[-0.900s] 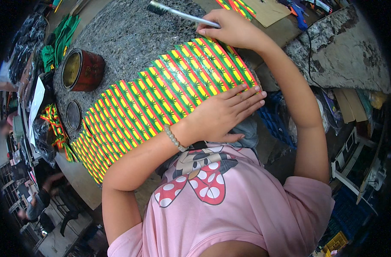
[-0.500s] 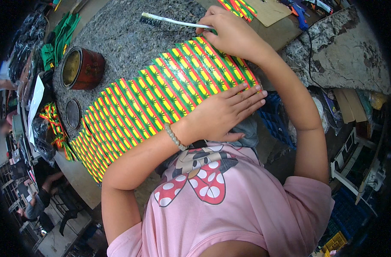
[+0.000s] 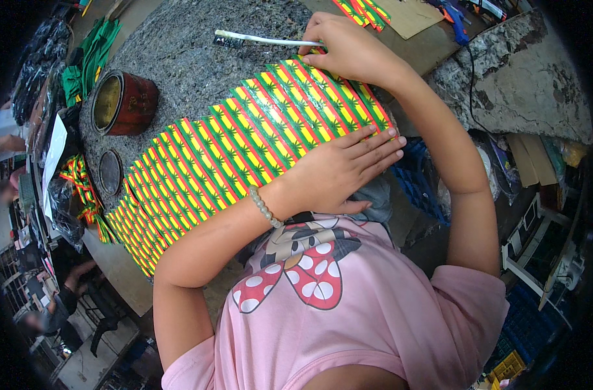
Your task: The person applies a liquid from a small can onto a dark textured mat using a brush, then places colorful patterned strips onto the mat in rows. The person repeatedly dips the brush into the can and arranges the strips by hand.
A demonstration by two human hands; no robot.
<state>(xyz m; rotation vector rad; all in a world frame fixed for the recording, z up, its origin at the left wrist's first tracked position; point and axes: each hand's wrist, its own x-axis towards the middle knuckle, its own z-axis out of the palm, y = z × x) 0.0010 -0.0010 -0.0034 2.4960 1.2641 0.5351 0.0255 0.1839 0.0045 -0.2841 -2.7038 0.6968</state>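
We count one left hand (image 3: 335, 169) and one right hand (image 3: 347, 47), two in all, plus one bracelet (image 3: 262, 207) and one shirt (image 3: 381, 325). We see one brush (image 3: 265, 39), one can (image 3: 138, 103) and one lid (image 3: 111, 172). The strips (image 3: 260, 133) in the row number over a dozen, too closely set for us to count exactly. We also find one white sheet (image 3: 51, 169), one yellow crate (image 3: 507, 369) and at least one other person (image 3: 57, 317).

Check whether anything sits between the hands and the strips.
Nothing visible: the left hand lies on the near edge of the strips; the right hand, holding the brush, is at their far edge.
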